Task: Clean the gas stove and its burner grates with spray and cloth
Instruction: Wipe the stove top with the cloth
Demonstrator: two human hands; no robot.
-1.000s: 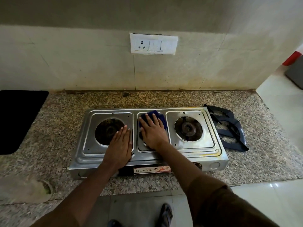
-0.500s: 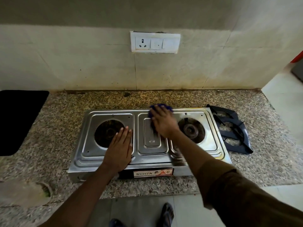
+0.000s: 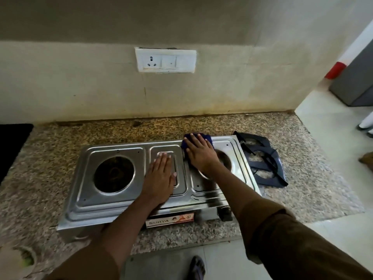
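**On the stove: two hands, one cloth**

Across the speckled worktop (image 3: 50,158) sits one steel gas stove (image 3: 129,205), its front edge close to the worktop's front edge; it has two burner wells, the left one (image 3: 114,174) bare, the right one partly hidden by an arm; the left hand (image 3: 161,174) lies flat on the stove's middle panel, fingers straight and together, gripping nothing; the right hand (image 3: 200,154) presses one blue cloth (image 3: 186,141) against the stove's back edge, fingers spread over it; dark burner grates (image 3: 264,162) are stacked just right of the stove, how many I cannot tell; bare worktop lies behind and left of the stove; one switch plate (image 3: 165,60) is on the wall above the stove.
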